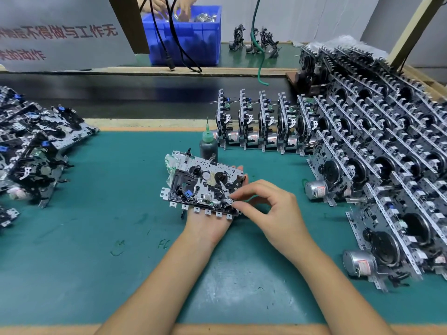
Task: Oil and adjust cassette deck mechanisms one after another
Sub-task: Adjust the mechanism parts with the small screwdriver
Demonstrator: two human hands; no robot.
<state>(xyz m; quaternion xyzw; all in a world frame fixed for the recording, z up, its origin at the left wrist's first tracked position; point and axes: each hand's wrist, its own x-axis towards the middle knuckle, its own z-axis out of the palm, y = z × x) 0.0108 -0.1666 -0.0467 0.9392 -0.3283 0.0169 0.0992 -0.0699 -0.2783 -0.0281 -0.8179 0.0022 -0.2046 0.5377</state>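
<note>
Along the left edge of the table lies a loose heap of mechanisms, presumably the finished ones. Near the middle of the green mat, the left hand holds one cassette deck mechanism from underneath, face up and tilted toward the camera; its fingers are mostly hidden beneath the chassis, only tips showing at the far right edge, wrapped on it. Just behind stands the oil bottle, upright with its needle tip up, untouched. The right hand reaches in from the right, thumb and forefinger pinched together on a small metal lever at the mechanism's near right corner. Too hard a push could bend that lever or spring it off, and the tilted chassis could slip from the palm. Rows of waiting mechanisms crowd the right edge, where a careless elbow could topple them.
</note>
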